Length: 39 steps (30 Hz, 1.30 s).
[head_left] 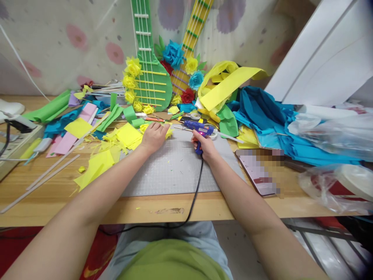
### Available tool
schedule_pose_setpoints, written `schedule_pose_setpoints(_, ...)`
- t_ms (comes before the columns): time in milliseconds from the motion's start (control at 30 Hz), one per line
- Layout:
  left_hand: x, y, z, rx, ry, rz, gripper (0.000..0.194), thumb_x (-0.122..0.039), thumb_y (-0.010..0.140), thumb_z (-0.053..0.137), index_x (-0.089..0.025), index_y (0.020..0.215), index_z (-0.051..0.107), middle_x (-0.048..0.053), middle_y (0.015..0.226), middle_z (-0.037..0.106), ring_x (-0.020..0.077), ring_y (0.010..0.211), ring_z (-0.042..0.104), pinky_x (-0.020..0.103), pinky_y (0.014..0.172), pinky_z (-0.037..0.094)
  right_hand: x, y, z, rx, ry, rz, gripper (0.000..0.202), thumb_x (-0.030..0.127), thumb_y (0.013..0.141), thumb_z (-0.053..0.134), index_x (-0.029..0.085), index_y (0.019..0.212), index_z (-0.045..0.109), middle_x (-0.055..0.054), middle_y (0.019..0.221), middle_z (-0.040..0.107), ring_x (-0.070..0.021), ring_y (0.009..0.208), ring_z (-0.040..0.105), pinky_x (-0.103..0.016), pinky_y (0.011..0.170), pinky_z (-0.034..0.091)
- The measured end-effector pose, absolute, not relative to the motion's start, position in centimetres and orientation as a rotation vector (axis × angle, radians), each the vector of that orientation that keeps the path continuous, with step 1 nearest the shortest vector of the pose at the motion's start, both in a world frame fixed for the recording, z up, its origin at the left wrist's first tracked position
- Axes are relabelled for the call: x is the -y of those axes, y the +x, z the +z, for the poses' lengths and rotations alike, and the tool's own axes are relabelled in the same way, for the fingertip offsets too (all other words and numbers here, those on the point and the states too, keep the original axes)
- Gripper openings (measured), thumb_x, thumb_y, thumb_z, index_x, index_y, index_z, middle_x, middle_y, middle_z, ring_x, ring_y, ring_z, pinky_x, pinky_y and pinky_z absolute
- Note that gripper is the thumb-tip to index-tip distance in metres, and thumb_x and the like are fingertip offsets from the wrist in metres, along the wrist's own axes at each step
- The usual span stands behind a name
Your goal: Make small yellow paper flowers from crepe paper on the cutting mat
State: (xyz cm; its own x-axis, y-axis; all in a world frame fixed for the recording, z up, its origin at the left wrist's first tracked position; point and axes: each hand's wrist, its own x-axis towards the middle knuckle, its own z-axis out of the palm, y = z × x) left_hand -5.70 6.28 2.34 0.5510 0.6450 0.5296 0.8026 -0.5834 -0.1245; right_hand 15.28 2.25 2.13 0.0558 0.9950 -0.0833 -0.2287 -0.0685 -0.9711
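Note:
My right hand [206, 146] is wrapped round the handle of a blue hot glue gun [198, 127], whose nozzle points left. A small red light glows on the gun's side, and its black cord [196, 190] runs down over the table's front edge. Just left of the nozzle, my left hand [155, 137] is closed on a yellow paper flower [168, 131], partly covered by the fingers. Both hands are above the far part of a grey cutting mat [171, 171]. Beside my left hand lie yellow crepe paper pieces [128, 136].
Behind the mat stand a green paper instrument [154, 83] and a yellow one [196, 29], both with paper flowers. Blue crepe paper [262, 112] and a phone [259, 173] lie at right. Paper strips [55, 171] and a power strip [17, 146] are at left.

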Motion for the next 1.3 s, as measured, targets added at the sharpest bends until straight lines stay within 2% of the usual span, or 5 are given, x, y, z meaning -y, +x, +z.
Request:
schedule_pose_setpoints(167, -5.5, -6.2, 2.5, 1.194, -2.5, -0.631, 0.046, -0.017, 0.072, 0.046, -0.011, 0.117, 0.05, 0.011, 0.081, 0.061, 0.0256, 0.091, 0.052, 0.042, 0.09, 0.035, -2.3, 15.3, 2.1, 0.947, -1.134, 1.325, 0.037, 0.051, 0.058, 0.067, 0.017, 0.055, 0.052, 0.003, 0.052, 0.053, -0.0039, 0.037, 0.038, -0.019, 0.034, 0.03)
schedule_pose_setpoints(333, -4.6, -6.8, 2.8, 1.265, -2.52, -0.776, 0.059, -0.028, 0.067, 0.053, -0.016, 0.123, 0.042, 0.007, 0.091, 0.062, 0.0274, 0.097, 0.05, 0.046, 0.096, 0.031, -2.3, 15.3, 2.0, 0.936, -1.149, 1.331, 0.038, 0.052, 0.057, 0.067, 0.018, 0.055, 0.052, 0.003, 0.052, 0.053, -0.0037, 0.038, 0.039, -0.019, 0.034, 0.029)
schedule_pose_setpoints(467, -4.3, -6.7, 2.8, 1.353, -2.498, -0.948, 0.065, -0.016, 0.063, 0.05, -0.017, 0.127, 0.035, 0.005, 0.098, 0.063, 0.0265, 0.104, 0.049, 0.047, 0.1, 0.028, -2.3, 15.3, 2.0, 0.942, -1.153, 1.327, 0.038, 0.053, 0.056, 0.067, 0.018, 0.056, 0.052, 0.003, 0.052, 0.054, -0.0038, 0.037, 0.038, -0.019, 0.035, 0.03)
schedule_pose_setpoints(600, -4.2, -6.0, 2.4, 1.373, -2.574, -0.922, 0.074, -0.008, 0.06, 0.046, -0.016, 0.131, 0.029, 0.005, 0.103, 0.064, 0.0253, 0.111, 0.046, 0.048, 0.103, 0.025, -2.4, 15.3, 2.0, 0.941, -1.164, 1.325, 0.038, 0.053, 0.056, 0.067, 0.018, 0.056, 0.052, 0.003, 0.052, 0.053, -0.004, 0.038, 0.038, -0.02, 0.035, 0.031)
schedule_pose_setpoints(1300, -4.8, -6.1, 2.3, 1.364, -2.615, -0.843, 0.075, -0.004, 0.058, 0.043, -0.013, 0.131, 0.031, 0.005, 0.102, 0.065, 0.0255, 0.11, 0.047, 0.047, 0.104, 0.025, -2.5, 15.4, 1.7, 0.958, -1.148, 1.322, 0.038, 0.053, 0.057, 0.066, 0.018, 0.056, 0.053, 0.003, 0.052, 0.053, -0.0036, 0.038, 0.039, -0.019, 0.035, 0.031)
